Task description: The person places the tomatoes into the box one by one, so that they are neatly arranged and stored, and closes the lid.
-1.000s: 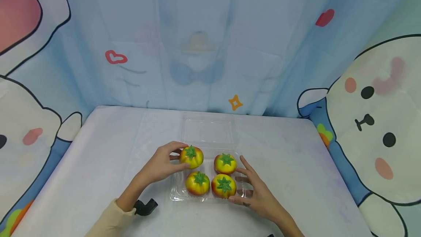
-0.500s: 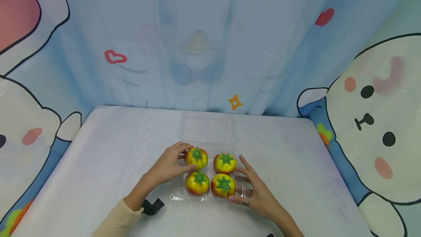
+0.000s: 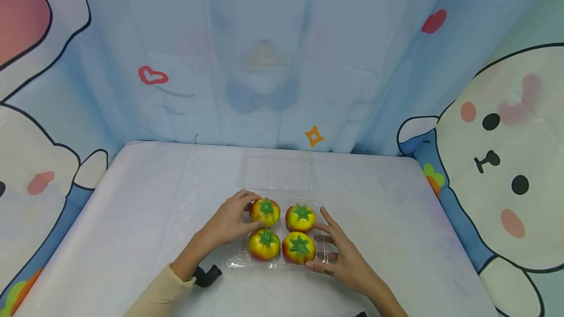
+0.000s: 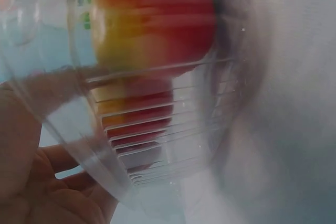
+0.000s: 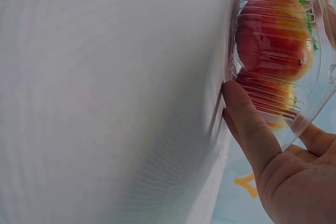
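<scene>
My left hand (image 3: 226, 220) holds a yellow-and-red tomato (image 3: 267, 213) with a green star-shaped top, thumb in front and fingers behind. The tomato is at the far left of a clear plastic box (image 3: 238, 262). The other three tomatoes are the near-left one (image 3: 263, 247), the far-right one (image 3: 301, 218) and the near-right one (image 3: 299, 248), all with their green tops up. Around the box's right side, my right hand (image 3: 348, 260) grips with spread fingers and thumb. The right wrist view shows its fingers at the box's ribbed wall (image 5: 268, 95).
The box's clear lid (image 3: 278, 172) lies folded back behind it on the white tabletop (image 3: 176, 180). A blue cartoon curtain (image 3: 264, 62) hangs behind the table. A black strap piece (image 3: 207, 276) is at the left wrist.
My left hand has moved right with its tomato, bringing it from the box's left edge to over the far-left part. The right hand stays at the box's right side.
</scene>
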`<state>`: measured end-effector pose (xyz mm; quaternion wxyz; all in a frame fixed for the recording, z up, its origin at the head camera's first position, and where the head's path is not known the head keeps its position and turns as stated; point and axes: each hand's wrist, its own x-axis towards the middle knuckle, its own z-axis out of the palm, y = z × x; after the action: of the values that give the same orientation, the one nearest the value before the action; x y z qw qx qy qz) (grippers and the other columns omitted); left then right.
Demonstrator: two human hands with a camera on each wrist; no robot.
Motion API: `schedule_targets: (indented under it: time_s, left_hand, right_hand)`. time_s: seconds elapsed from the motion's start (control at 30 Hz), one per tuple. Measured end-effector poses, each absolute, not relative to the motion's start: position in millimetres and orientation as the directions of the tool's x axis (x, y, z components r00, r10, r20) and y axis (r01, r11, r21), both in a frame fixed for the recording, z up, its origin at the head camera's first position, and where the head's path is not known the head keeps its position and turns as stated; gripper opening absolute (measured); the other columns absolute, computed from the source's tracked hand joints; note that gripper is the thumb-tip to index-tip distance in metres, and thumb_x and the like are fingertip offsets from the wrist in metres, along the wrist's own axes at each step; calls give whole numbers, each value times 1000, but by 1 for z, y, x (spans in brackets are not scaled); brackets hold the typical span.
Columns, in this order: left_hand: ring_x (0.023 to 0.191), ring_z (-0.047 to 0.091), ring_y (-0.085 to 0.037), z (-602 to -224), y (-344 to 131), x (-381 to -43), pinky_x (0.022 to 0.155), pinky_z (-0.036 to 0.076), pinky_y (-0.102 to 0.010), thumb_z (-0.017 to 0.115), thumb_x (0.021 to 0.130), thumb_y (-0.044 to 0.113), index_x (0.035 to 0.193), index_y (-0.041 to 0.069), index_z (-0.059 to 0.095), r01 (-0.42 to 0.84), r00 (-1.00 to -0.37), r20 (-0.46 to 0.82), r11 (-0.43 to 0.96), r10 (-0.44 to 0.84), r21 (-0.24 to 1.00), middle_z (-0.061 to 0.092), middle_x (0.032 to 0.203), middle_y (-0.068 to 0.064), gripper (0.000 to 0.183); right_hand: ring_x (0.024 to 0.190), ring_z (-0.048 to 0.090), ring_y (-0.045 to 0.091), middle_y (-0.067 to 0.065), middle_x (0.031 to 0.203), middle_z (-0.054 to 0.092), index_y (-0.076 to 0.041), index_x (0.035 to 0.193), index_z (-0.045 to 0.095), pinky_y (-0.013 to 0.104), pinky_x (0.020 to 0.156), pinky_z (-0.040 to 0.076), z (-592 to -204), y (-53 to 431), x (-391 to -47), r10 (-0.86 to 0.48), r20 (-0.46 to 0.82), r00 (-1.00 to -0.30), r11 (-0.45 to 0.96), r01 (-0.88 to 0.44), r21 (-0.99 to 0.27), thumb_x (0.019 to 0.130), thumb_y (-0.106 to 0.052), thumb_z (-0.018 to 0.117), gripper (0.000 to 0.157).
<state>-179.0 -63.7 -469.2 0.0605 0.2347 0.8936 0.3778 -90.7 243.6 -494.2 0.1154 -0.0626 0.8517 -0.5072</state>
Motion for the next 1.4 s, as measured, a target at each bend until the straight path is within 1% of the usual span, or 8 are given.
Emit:
schedule_targets:
  time_s: [0.13, 0.37, 0.5, 0.77, 1.03, 1.23, 1.4]
  left_hand:
    - [111, 68, -19, -470, -63, -179, 99, 63, -42, 85, 89, 27, 138, 7, 65, 387, -878, 66, 623, 474, 679, 65, 135, -6, 56]
    - [118, 68, -24, -469, -62, -179, 105, 61, -44, 85, 90, 30, 138, 8, 65, 404, -867, 48, 644, 496, 649, 65, 136, -7, 57]
    - [118, 68, -25, -470, -61, -180, 105, 61, -44, 85, 90, 31, 137, 7, 66, 424, -859, 42, 662, 510, 618, 65, 135, -8, 56]
    - [122, 68, -29, -468, -59, -180, 108, 59, -47, 85, 90, 30, 138, 4, 66, 430, -852, 7, 692, 524, 579, 64, 139, -12, 58]
    - [125, 66, -33, -463, -58, -180, 112, 56, -49, 86, 90, 27, 139, 0, 65, 408, -853, -27, 696, 522, 591, 65, 140, -16, 61]
    - [129, 64, -34, -461, -60, -181, 114, 54, -50, 86, 89, 26, 140, -2, 64, 381, -857, -53, 699, 513, 604, 64, 142, -17, 62]
    - [130, 64, -34, -457, -62, -178, 114, 54, -50, 85, 90, 24, 140, -4, 63, 370, -867, -40, 696, 497, 615, 65, 143, -17, 61]
  right_hand:
    - [141, 55, 43, -3, 181, 4, -27, 156, 47, 33, 93, 66, -494, 243, -91, -223, -132, -966, 481, 9, -877, 79, -35, 94, 90]
    - [141, 55, 43, -3, 181, 3, -27, 156, 47, 33, 93, 65, -495, 244, -91, -227, -132, -965, 480, 7, -877, 79, -35, 94, 90]
    - [141, 55, 44, -4, 181, 3, -28, 157, 46, 32, 93, 65, -496, 244, -91, -231, -128, -964, 481, 1, -877, 80, -35, 93, 91]
    - [142, 55, 44, -3, 181, 2, -27, 156, 47, 32, 93, 65, -495, 243, -91, -226, -135, -965, 480, 10, -877, 80, -35, 93, 89]
    - [142, 55, 43, -4, 181, 3, -28, 155, 47, 33, 94, 65, -495, 242, -92, -218, -143, -965, 480, 22, -877, 80, -34, 93, 89]
    - [142, 55, 42, -5, 181, 3, -30, 155, 47, 33, 94, 65, -496, 241, -92, -211, -158, -965, 489, 36, -871, 79, -35, 94, 89]
    - [142, 55, 41, -7, 181, 4, -30, 155, 48, 33, 95, 65, -495, 241, -93, -214, -164, -963, 486, 40, -873, 79, -34, 94, 89]
